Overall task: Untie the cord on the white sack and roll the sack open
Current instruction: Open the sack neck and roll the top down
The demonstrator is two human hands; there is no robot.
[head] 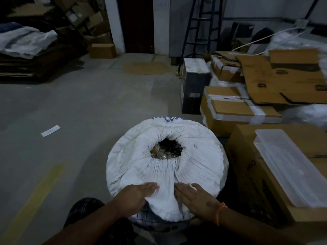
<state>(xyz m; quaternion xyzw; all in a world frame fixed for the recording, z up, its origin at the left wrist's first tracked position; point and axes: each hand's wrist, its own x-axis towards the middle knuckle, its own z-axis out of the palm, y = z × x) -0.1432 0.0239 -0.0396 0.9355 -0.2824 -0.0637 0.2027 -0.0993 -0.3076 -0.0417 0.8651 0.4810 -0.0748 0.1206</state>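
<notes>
1. Concrete floor (79, 106): bare stretch to the sack's left; cardboard boxes (228, 110) crowd its right.
2. White sack (200, 156): upright on the floor before the person, mouth (166, 149) partly open, collar gathered; no cord visible.
3. Left hand (136, 195), right hand (198, 197): fingers straight, pressing the near rim, probably to roll it outward.
</notes>
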